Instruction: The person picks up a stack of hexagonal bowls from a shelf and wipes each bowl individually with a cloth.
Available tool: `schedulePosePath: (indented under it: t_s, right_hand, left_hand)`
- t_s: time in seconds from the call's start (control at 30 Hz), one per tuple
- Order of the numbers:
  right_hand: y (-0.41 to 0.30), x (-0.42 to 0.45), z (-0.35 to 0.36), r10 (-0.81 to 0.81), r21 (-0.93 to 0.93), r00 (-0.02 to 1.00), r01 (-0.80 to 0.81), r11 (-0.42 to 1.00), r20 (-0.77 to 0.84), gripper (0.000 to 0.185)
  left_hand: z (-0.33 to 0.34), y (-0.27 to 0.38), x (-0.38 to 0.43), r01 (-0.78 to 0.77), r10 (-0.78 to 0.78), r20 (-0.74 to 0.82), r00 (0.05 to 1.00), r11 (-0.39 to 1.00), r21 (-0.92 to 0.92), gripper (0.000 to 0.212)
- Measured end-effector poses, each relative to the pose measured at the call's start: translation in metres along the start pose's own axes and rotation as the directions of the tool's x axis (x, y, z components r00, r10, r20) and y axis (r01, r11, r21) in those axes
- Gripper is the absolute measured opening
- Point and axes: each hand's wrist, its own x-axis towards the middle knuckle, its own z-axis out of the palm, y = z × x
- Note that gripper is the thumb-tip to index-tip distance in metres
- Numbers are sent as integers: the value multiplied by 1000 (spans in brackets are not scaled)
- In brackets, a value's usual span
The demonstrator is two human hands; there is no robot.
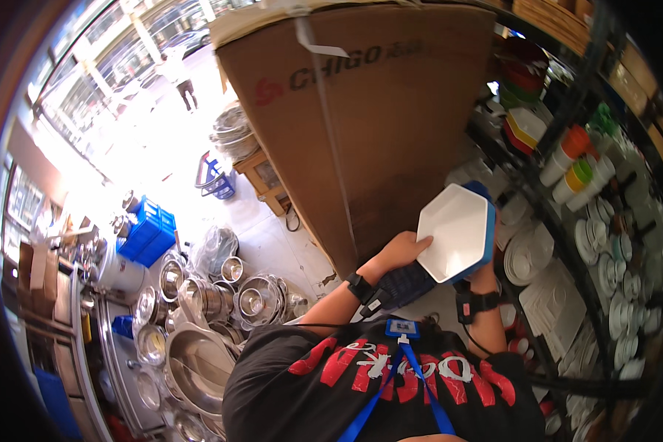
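Observation:
A hexagonal bowl [454, 235], white inside, is held up in front of my chest and tilted towards me. Blue shows along its right side and behind its top edge; whether that is its outer wall or a second bowl nested behind, I cannot tell. My left hand [402, 250] grips the left rim, the thumb over the inside. My right hand [482, 272] supports the bowl from the lower right, its fingers mostly hidden behind the blue side. Similar hexagonal bowls in white, yellow and red [525, 131] are stacked on the rack to the right.
A tall cardboard carton [387, 127] stands directly ahead. Dark shelving on the right bears white plates [525, 254], cups [577, 179] and small dishes. Metal pots and basins [199, 364] crowd the left floor near blue crates [148, 229]. A blue basket [216, 182] sits farther off; a person [179, 77] stands outside.

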Motion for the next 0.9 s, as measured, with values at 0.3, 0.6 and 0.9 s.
schedulePosePath:
  t_s: [0.3, 0.6, 0.9]
  right_hand:
    - [-23, -42, 4, 168, -127, 970, -146, 981, 178, 51]
    - [-1, -22, -5, -14, -20, 947, 22, 1000, 320, 51]
    - [-55, -22, -3, 10, 55, 998, -13, 998, 58, 50]
  left_hand:
    - [-12, -23, 33, -48, 19, -268, 963, 994, -102, 48]
    - [12, 2, 19, 35, -33, 10, 999, 982, -183, 43]
    - [-11, -28, 36, 87, -111, -91, 990, 968, -236, 39]
